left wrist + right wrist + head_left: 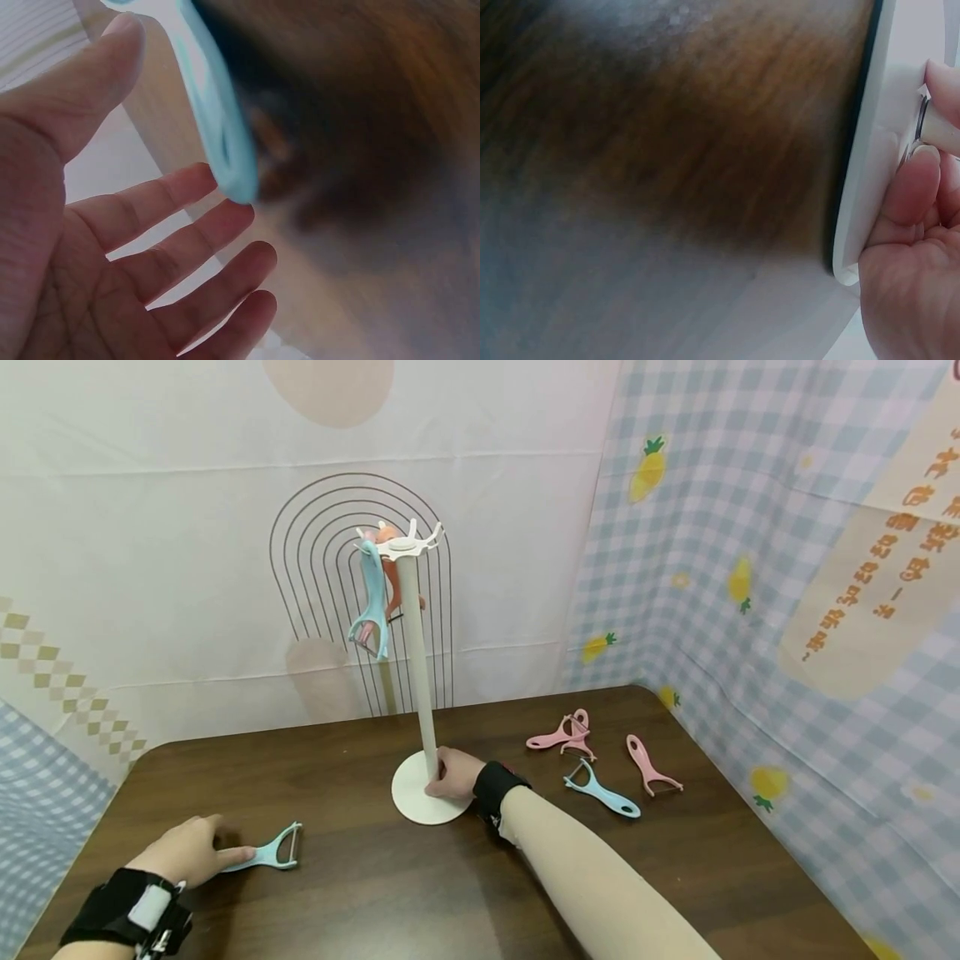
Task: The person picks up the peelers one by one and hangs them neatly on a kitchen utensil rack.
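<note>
A white stand with a round base (420,806) and a ring of hooks (405,545) rises from the middle of the table. Low on its pole (417,668), just over the base, my right hand (459,772) grips it; in the right wrist view thumb and fingers close round the pole foot. At the left, my left hand (187,852) touches a light blue peeler (273,853), blade end pointing right. The left wrist view has fairly straight, spread fingers, fingertips at the handle's end (236,176). From the hooks hang a blue peeler (372,581) and an orange peeler (392,581); something pink is partly hidden behind them.
Right of the stand lie two overlapping pink peelers (547,741), a third pink peeler (643,760) and a blue peeler (609,797). Patterned cloth (510,568) hangs behind the brown table (360,910), and checked cloth (697,635) along its right side.
</note>
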`<state>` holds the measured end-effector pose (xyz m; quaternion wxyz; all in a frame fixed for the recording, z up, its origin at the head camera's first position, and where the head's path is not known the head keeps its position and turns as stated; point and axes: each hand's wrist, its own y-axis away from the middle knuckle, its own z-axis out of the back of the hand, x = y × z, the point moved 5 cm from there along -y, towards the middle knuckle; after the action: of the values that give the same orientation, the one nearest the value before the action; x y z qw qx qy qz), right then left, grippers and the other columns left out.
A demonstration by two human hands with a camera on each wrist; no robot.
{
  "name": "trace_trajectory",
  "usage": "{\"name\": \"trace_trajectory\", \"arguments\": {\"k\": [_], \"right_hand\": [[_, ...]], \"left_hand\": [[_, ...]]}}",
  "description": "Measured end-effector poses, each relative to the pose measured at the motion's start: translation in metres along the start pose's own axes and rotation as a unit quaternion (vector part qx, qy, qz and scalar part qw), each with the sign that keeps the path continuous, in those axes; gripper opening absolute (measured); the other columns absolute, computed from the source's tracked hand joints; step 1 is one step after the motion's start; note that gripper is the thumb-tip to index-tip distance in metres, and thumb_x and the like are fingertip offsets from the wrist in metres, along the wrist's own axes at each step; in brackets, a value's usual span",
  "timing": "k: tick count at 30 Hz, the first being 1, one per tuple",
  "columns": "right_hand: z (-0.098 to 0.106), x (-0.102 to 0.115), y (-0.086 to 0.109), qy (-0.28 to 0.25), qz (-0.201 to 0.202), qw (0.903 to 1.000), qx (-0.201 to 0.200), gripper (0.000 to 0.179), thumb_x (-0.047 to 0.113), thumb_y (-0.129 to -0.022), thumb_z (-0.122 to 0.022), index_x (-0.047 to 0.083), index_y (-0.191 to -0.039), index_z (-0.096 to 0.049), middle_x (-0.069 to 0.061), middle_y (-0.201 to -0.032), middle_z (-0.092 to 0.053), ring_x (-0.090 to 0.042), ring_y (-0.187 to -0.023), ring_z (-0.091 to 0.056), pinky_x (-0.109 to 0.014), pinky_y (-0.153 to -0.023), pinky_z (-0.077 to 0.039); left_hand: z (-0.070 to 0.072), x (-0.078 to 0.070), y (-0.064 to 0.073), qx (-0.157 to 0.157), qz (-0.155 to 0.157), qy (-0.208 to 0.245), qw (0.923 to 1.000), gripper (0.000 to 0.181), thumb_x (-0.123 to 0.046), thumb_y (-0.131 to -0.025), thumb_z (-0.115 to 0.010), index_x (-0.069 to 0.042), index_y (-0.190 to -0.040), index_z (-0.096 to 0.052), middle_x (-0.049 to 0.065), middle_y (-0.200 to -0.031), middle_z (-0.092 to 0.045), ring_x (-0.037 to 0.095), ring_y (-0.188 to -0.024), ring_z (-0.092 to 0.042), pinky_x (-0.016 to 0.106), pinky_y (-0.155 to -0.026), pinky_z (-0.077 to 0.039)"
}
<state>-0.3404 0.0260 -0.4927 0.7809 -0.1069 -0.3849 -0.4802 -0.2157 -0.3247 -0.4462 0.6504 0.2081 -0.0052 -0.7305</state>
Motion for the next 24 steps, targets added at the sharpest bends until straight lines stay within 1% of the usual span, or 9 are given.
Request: {"name": "trace_trajectory", "arguments": {"k": [3,6,10,14,16,20,22,24], "right_hand": [[0.000,0.000,0.000,0.001,0.000,1.0000,0.000,0.035,0.015,-0.086,-0.073,0.003,-0.110,-0.051,-0.004,-0.088,-0.056,-0.015,-0.078,-0.054,-0.028,-0.073,-0.044],[-0.001,0.000,0.001,0.002,-0.001,1.0000,0.000,0.034,0.016,-0.086,-0.073,0.003,-0.109,-0.052,-0.004,-0.087,-0.056,-0.015,-0.077,-0.053,-0.027,-0.072,-0.044],[-0.001,0.000,-0.001,0.008,-0.002,1.0000,-0.004,0.033,0.017,-0.085,-0.074,0.004,-0.106,-0.052,-0.003,-0.086,-0.056,-0.014,-0.076,-0.053,-0.027,-0.071,-0.044],[-0.001,0.000,-0.002,0.012,-0.002,0.9999,-0.006,0.033,0.017,-0.085,-0.074,0.004,-0.107,-0.053,-0.003,-0.086,-0.057,-0.014,-0.076,-0.054,-0.026,-0.071,-0.044],[-0.001,0.000,-0.001,0.012,-0.003,0.9999,-0.006,0.034,0.017,-0.085,-0.074,0.004,-0.108,-0.053,-0.003,-0.086,-0.056,-0.014,-0.077,-0.054,-0.026,-0.071,-0.044],[0.000,0.000,0.000,0.010,-0.003,0.9999,-0.007,0.035,0.017,-0.085,-0.074,0.003,-0.108,-0.053,-0.002,-0.087,-0.056,-0.014,-0.077,-0.054,-0.026,-0.071,-0.044],[0.001,0.001,0.001,0.008,-0.004,0.9999,-0.007,0.035,0.016,-0.085,-0.075,0.003,-0.109,-0.053,-0.003,-0.087,-0.056,-0.015,-0.077,-0.054,-0.027,-0.071,-0.045],[0.001,0.001,0.001,0.010,-0.005,0.9999,-0.007,0.035,0.017,-0.085,-0.075,0.003,-0.110,-0.053,-0.002,-0.087,-0.056,-0.014,-0.078,-0.054,-0.026,-0.072,-0.045]], "left_hand": [[-0.001,0.006,0.001,-0.003,0.000,0.007,1.0000,0.075,-0.054,-0.083,-0.069,0.013,-0.115,-0.057,0.018,-0.096,-0.063,0.035,-0.086,-0.060,0.050,-0.071,-0.048],[-0.001,0.009,0.002,-0.005,-0.004,0.002,1.0000,0.074,-0.053,-0.083,-0.070,0.013,-0.114,-0.058,0.014,-0.094,-0.063,0.031,-0.084,-0.060,0.049,-0.071,-0.048],[-0.002,0.011,0.000,-0.001,-0.008,0.001,1.0000,0.074,-0.053,-0.082,-0.071,0.013,-0.113,-0.058,0.018,-0.096,-0.064,0.033,-0.088,-0.060,0.051,-0.073,-0.048],[-0.003,0.011,0.000,0.001,-0.006,0.006,1.0000,0.074,-0.051,-0.078,-0.075,0.013,-0.110,-0.060,0.020,-0.097,-0.064,0.034,-0.090,-0.060,0.053,-0.075,-0.047],[-0.003,0.012,-0.001,-0.005,-0.010,0.005,0.9999,0.070,-0.048,-0.076,-0.078,0.012,-0.106,-0.061,0.018,-0.094,-0.064,0.033,-0.088,-0.060,0.052,-0.075,-0.047],[-0.004,0.013,-0.001,-0.023,-0.013,0.000,0.9996,0.055,-0.039,-0.071,-0.085,0.006,-0.095,-0.063,0.009,-0.086,-0.063,0.026,-0.080,-0.058,0.047,-0.072,-0.047],[-0.005,0.014,-0.001,-0.030,-0.011,-0.002,0.9995,0.049,-0.035,-0.070,-0.086,0.003,-0.090,-0.062,0.004,-0.081,-0.060,0.021,-0.074,-0.054,0.043,-0.068,-0.046],[-0.006,0.015,-0.001,-0.031,-0.007,-0.004,0.9995,0.046,-0.033,-0.070,-0.086,0.001,-0.086,-0.059,0.002,-0.077,-0.056,0.019,-0.070,-0.051,0.039,-0.064,-0.043]]}}
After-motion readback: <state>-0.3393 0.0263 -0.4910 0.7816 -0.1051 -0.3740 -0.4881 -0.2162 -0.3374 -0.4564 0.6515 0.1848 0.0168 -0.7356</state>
